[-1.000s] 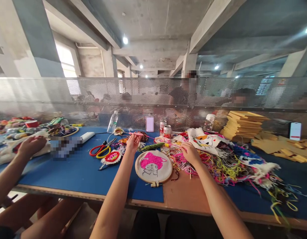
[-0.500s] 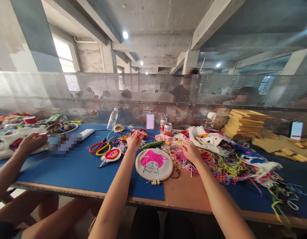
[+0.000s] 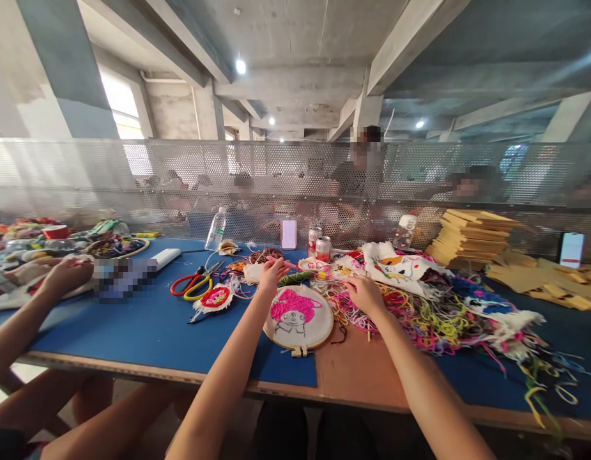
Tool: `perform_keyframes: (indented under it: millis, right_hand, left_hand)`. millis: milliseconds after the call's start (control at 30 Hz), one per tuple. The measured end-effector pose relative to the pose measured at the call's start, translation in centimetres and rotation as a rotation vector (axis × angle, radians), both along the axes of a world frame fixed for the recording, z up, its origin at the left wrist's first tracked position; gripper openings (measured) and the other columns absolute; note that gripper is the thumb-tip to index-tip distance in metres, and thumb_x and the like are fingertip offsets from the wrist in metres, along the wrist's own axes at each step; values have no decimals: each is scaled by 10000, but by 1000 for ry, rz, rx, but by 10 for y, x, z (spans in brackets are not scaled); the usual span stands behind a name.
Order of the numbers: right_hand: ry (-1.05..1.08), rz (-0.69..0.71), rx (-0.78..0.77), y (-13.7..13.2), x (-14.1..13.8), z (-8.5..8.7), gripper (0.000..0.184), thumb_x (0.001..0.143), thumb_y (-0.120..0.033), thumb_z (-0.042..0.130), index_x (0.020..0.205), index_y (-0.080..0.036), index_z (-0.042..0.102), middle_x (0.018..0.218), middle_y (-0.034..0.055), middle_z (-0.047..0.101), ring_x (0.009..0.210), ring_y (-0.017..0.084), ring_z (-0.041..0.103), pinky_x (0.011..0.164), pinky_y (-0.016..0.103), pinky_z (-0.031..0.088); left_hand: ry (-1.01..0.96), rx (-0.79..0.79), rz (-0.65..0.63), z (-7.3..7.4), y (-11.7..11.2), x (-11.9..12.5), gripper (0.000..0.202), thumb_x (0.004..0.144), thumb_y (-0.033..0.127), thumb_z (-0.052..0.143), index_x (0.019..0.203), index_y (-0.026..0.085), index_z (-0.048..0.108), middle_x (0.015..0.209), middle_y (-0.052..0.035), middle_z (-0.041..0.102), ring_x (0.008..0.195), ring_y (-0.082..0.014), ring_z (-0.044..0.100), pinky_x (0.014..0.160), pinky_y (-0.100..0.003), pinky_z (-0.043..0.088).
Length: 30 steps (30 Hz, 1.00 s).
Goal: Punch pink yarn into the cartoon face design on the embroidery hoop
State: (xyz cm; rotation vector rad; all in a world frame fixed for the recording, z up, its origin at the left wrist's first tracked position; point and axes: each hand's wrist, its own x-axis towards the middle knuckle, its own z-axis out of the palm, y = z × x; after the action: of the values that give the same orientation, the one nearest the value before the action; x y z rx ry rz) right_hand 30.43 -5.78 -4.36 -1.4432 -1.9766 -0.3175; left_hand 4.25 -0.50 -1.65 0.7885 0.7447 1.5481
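My left hand (image 3: 272,276) is closed around a slim pink punch needle (image 3: 288,264), mostly hidden by the fingers, just above the far side of an embroidery hoop. The round wooden hoop (image 3: 330,332) lies on the table between my forearms. Its white cloth carries a face drawn in dark lines, with a bright pink yarn hood (image 3: 292,304). To the right, my right hand (image 3: 366,295) is pinched at the edge of a heap of yarn (image 3: 420,322), apparently on a pink strand; the fingertips are small and partly hidden. A green bundle (image 3: 295,278) lies behind the hoop.
Scissors with red and yellow handles (image 3: 195,289) lie left, near a small red round patch (image 3: 215,298). Behind stand drink cans (image 3: 322,248), a bottle (image 3: 216,229), a phone (image 3: 289,234) and a mesh divider (image 3: 257,172). Cardboard stacks (image 3: 470,239) are right. A co-worker's hand (image 3: 69,275) works at far left.
My left hand has moved right and slightly down with the punch needle, closer to my right hand. My right hand stays almost in place. The co-worker's hand at left has shifted.
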Motion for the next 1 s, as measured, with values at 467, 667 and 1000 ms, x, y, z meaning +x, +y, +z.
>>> perform_keyframes:
  millis: [467,667,1000]
  right_hand:
    - [-12,115,-35,-4,-7,5,248,783,-99,459,702,-198,671,746,35,695,725,177,604,726,273,430]
    - [9,135,-22,-5,-7,4,237,785,-110,451,699,-195,655,717,29,680,706,177,595,700,269,425]
    - [28,144,8,-3,-6,2,243,777,-93,438,698,-197,643,722,28,675,721,182,583,679,261,416]
  left_hand:
    - [-40,-20,39,-4,4,-5,138,703,98,679,690,135,546,676,-40,680,630,-120,664,684,-215,521]
    - [-41,-99,-16,-10,6,-3,123,782,151,625,693,122,545,605,-58,660,566,-134,655,615,-229,533]
    - [-26,-165,-88,-14,11,-4,210,838,151,546,630,122,550,581,-89,649,529,-135,640,618,-232,535]
